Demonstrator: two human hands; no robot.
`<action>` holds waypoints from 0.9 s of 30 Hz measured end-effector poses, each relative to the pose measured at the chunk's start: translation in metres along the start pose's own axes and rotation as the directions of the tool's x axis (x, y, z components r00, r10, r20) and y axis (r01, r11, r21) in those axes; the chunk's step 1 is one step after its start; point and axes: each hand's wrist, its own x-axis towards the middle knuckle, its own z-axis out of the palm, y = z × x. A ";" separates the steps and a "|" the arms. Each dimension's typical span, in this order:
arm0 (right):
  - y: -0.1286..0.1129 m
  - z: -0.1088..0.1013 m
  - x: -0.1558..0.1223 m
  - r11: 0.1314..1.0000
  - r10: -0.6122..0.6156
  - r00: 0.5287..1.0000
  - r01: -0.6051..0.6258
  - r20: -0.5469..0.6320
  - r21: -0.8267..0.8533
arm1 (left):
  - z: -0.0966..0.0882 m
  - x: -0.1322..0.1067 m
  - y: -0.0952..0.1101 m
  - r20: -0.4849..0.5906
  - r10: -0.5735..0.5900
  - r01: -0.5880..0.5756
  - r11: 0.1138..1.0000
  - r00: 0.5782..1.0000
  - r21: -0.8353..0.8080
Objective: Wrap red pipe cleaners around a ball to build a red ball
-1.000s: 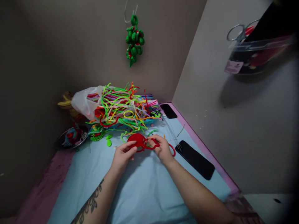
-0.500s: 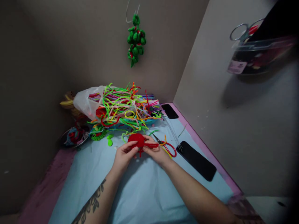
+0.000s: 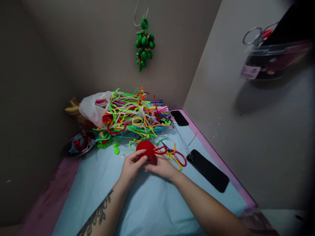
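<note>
A round red fuzzy piece (image 3: 145, 147), which looks made of pipe cleaners, is held between my two hands over the blue cloth. My left hand (image 3: 134, 163) pinches its left side between thumb and fingers. On its lower right, my right hand (image 3: 159, 165) grips it with the thumb stretched under the near edge; its fingertips are partly hidden. Red pipe cleaner ends (image 3: 161, 150) stick out to the right in a loop, and a short one hangs below. Just beyond my right hand lie scissors (image 3: 180, 159) with red and yellow handles.
A heap of colourful pipe cleaners (image 3: 135, 113) spills from a plastic bag (image 3: 92, 108) at the back. A metal bowl (image 3: 91, 151) stands left. Right are a black phone (image 3: 209, 172) and a smaller dark one (image 3: 180, 118). Green decoration (image 3: 145, 44) and a clear container (image 3: 268, 62) hang on walls.
The red piece has turned slightly in my hands, and its loose ends now show as an open loop. My right thumb has shifted left, below the piece.
</note>
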 end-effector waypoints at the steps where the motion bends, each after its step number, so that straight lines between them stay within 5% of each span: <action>1: 0.000 0.000 0.000 1.000 -0.010 1.000 0.010 -0.026 -0.001 | -0.001 0.000 -0.001 -0.003 0.005 -0.005 1.000 1.000 0.001; 10: 0.015 0.006 -0.001 0.990 -0.059 0.975 0.031 -0.213 -0.135 | 0.000 0.001 0.000 -0.048 0.019 -0.019 1.000 0.999 -0.001; 23: 0.020 0.004 -0.006 0.894 -0.100 0.974 -0.001 -0.201 -0.449 | 0.002 0.000 0.005 -0.072 -0.005 0.004 1.000 0.997 -0.020; 27: 0.022 0.010 -0.009 0.859 -0.196 0.939 0.026 -0.282 -0.512 | 0.002 0.000 0.005 -0.075 -0.026 0.025 1.000 0.997 -0.014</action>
